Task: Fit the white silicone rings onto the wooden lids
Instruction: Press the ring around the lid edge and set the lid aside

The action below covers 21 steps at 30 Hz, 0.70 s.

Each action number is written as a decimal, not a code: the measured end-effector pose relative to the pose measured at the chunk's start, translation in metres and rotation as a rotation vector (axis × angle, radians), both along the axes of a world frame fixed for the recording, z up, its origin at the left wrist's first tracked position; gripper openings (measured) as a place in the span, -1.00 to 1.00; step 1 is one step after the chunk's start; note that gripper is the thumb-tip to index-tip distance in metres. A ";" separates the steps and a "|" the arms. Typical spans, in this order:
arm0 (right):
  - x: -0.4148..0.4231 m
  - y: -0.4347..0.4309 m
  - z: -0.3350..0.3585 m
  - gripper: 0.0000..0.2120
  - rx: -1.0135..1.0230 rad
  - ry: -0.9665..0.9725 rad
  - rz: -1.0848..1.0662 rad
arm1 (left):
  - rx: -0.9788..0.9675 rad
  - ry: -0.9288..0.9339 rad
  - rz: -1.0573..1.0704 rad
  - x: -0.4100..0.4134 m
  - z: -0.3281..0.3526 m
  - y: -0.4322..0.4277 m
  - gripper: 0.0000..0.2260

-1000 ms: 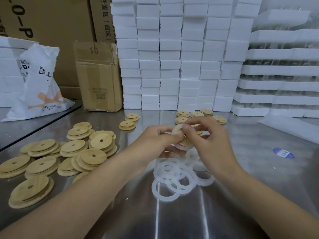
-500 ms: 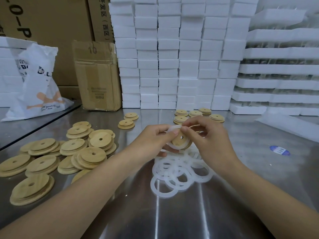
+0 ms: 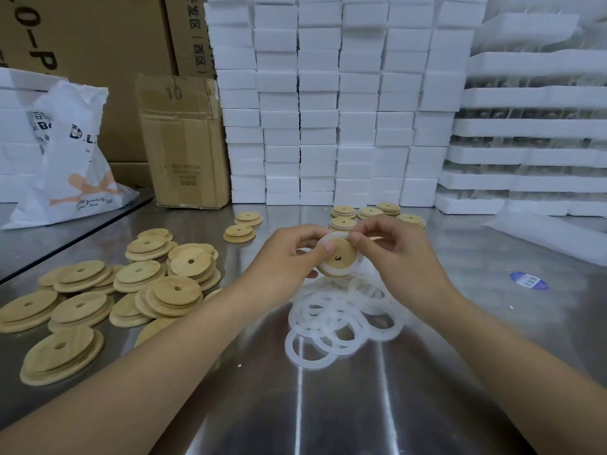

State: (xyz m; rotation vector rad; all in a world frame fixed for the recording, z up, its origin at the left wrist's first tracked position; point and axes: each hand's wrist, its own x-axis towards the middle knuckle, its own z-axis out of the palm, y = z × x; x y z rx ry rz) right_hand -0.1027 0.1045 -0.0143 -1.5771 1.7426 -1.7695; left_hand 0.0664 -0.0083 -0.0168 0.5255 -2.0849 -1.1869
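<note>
- Turned further toward the camera than half a second ago, the wooden lid (image 3: 340, 255) now wears the white silicone ring (image 3: 323, 268) round most of its rim, held above the bench (image 3: 361, 405).
- Curled fingers (image 3: 323, 247) of the left hand (image 3: 289, 254) grip the lid; the right hand (image 3: 400, 257) pinches the ring's top edge.
- Loose rings (image 3: 328, 326) lie piled beneath, bare lids (image 3: 98, 297) to the left.
- Cardboard box (image 3: 184, 142) reads "10"; white bag (image 3: 72, 152) shows "D.L"; contents of both are hidden.

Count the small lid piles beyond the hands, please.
7. Two piles lie beyond the left hand; five lie beyond the right hand. The hands may hide more.
</note>
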 end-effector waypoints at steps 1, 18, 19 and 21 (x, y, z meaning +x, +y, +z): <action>-0.001 0.001 0.001 -0.90 0.008 -0.003 0.008 | 0.006 0.009 0.000 0.000 0.000 0.000 -0.89; -0.006 0.003 0.005 -0.88 0.057 -0.039 0.089 | 0.031 0.058 -0.040 0.000 0.002 0.001 -0.86; -0.006 0.003 0.005 -0.88 0.057 -0.037 0.084 | 0.031 0.060 -0.046 0.001 0.001 0.001 -0.86; -0.006 0.003 0.005 -0.88 0.061 -0.030 0.071 | 0.029 0.069 -0.052 0.001 0.001 0.001 -0.85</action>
